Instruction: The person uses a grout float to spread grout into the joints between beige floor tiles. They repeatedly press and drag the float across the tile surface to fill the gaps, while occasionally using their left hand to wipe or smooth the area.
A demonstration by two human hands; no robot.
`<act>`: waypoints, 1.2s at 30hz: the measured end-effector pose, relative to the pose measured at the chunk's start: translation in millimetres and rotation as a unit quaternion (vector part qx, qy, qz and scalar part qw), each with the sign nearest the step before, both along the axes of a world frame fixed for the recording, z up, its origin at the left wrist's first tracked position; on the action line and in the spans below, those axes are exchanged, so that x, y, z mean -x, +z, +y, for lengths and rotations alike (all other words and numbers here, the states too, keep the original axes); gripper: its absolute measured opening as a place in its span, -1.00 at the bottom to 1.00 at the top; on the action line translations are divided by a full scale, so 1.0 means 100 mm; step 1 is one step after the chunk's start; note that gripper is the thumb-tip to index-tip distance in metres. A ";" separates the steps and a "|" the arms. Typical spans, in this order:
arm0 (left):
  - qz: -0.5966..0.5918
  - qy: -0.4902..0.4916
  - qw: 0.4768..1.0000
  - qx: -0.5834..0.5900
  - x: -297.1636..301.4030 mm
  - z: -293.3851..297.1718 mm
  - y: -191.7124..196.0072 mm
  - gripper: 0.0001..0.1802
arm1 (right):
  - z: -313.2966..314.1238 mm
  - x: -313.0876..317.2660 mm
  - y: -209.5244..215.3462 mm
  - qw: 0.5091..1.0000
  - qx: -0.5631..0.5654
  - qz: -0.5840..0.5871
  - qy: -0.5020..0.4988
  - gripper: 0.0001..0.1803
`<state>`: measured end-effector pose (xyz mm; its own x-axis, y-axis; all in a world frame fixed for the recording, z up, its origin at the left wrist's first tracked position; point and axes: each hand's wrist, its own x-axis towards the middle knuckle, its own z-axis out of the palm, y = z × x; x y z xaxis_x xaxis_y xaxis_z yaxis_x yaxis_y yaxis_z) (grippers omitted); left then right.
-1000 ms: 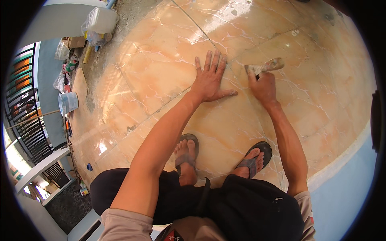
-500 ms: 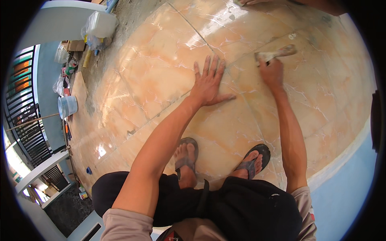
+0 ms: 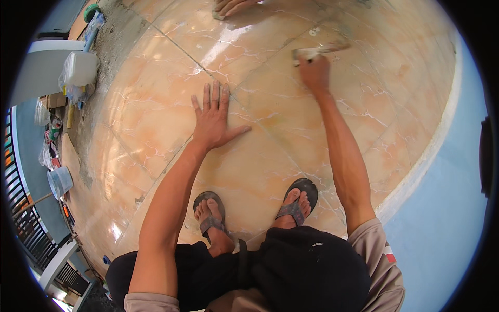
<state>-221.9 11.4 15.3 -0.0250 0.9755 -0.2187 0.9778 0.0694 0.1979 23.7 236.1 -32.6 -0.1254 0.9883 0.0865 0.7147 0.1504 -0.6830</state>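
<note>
On tiled floor [image 3: 156, 104], left hand [image 3: 214, 122] splayed flat.

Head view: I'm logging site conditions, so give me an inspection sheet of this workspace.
Surface: glossy orange marble-look floor tiles with thin joints.
Job's things: grey-smeared scraper on a joint.
Clutter: white jerrycan, pale bucket, boxes along the left edge.
Hands: left hand flat on the tile, fingers spread; right hand grips the scraper.
Cables: nothing seen.
Surroundings: another person's hand at top; blue wall on the right; black railing on the left.
</note>
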 end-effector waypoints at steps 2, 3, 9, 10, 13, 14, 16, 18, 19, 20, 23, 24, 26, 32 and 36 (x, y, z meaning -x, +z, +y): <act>-0.001 -0.001 1.000 0.005 0.00 -0.03 0.02 0.45 | -0.20 0.25 0.19 0.998 0.013 0.004 0.066 -0.46; 0.000 -0.003 1.000 0.006 -0.01 -0.02 0.02 0.45 | -0.07 0.13 0.20 1.000 -0.010 -0.002 0.019 -0.46; -0.014 0.001 1.000 0.010 -0.11 0.08 0.05 0.45 | 0.98 -0.75 0.17 0.980 -0.068 -0.020 -0.186 -0.48; -0.016 0.002 1.000 0.016 -0.11 0.09 0.06 0.45 | 1.02 -0.75 0.16 0.975 -0.071 -0.010 -0.209 -0.49; -0.014 0.006 0.999 0.035 -0.08 0.03 0.11 0.45 | 0.83 -0.46 0.04 0.995 -0.047 0.020 -0.080 -0.52; -0.010 0.007 0.999 0.033 -0.05 0.03 0.11 0.45 | 0.91 -0.45 0.08 0.998 -0.022 0.008 -0.067 -0.54; -0.014 0.001 1.000 0.022 -0.10 0.09 0.09 0.45 | 1.13 -0.60 0.10 0.992 -0.005 0.035 -0.119 -0.53; -0.014 -0.001 1.000 0.025 -0.12 0.09 0.07 0.45 | 1.12 -0.60 0.08 0.992 -0.018 0.042 -0.116 -0.51; -0.009 0.001 1.000 0.026 -0.09 0.08 0.08 0.45 | 0.98 -0.45 0.09 0.995 -0.040 0.037 -0.084 -0.51; -0.005 0.003 1.000 0.021 -0.06 0.06 0.09 0.44 | 0.90 -0.33 0.13 0.996 -0.063 0.033 -0.052 -0.51; -0.013 0.002 1.000 0.008 -0.09 0.04 0.06 0.42 | 1.07 -0.46 0.25 0.999 0.019 0.035 -0.037 -0.50; -0.014 0.003 1.000 0.007 -0.09 0.06 0.07 0.42 | 1.08 -0.46 0.22 0.998 0.000 0.028 -0.049 -0.50; -0.016 0.002 1.000 0.004 -0.10 0.08 0.07 0.42 | 1.08 -0.44 0.15 0.996 -0.040 0.016 -0.075 -0.50; -0.018 0.003 1.000 0.001 -0.09 0.07 0.07 0.43 | 1.11 -0.47 0.14 0.997 -0.054 -0.004 -0.048 -0.48; -0.010 0.004 1.000 0.006 -0.09 0.07 0.07 0.43 | 1.13 -0.50 0.19 1.000 -0.017 -0.004 -0.021 -0.48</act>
<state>-213.4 17.9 22.8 -0.0283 0.9725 -0.2313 0.9729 0.0799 0.2170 73.6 349.5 -13.6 -0.0853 0.9893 0.1186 0.7261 0.1433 -0.6725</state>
